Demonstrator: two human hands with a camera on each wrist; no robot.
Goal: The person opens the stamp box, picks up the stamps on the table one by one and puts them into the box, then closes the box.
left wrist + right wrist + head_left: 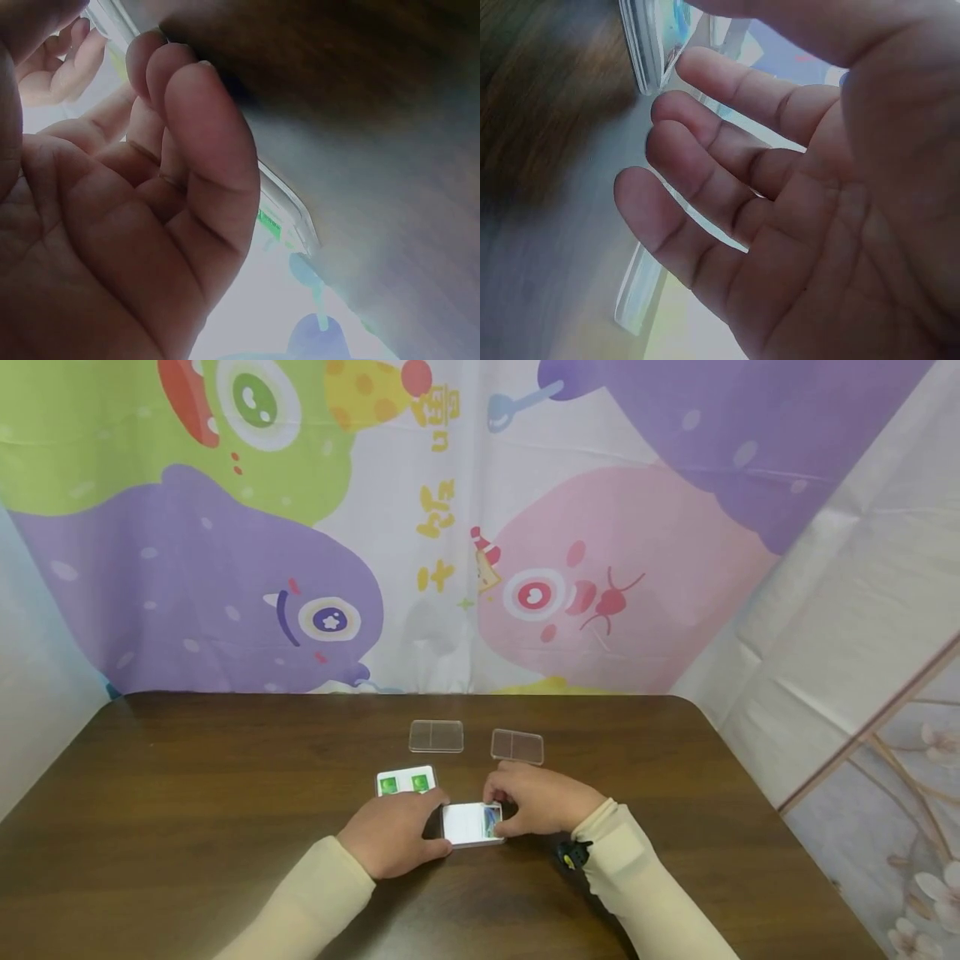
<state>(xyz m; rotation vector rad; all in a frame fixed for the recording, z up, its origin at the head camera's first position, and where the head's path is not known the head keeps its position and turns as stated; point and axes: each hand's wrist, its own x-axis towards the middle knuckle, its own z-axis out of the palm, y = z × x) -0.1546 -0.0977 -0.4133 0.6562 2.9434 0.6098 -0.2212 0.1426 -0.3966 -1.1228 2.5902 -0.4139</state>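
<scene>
Where a pale wall ends at the far left, a brown wooden table (187,843) spreads beneath both hands, and a cloth (427,635) printed with cartoon monsters hangs beyond them. Just past the fingers of the left hand (393,833) lies a box with green pictures (405,780), partly covered by that hand. The left hand grips the near end of a white-faced box (467,824), thumb at one corner; ahead of its fingertips, well apart, lies a clear plastic piece (437,737). Between the hands sits the white-faced box, its right end pinched by the thumb and bent fingers of the right hand (542,800). Another clear piece (517,747) lies just beyond those knuckles. Far right of the right hand stands a panel (907,827) with blossoms. Only the left wrist view shows the left palm; only the right wrist view shows the white-faced box's layered clear side and the right palm.
</scene>
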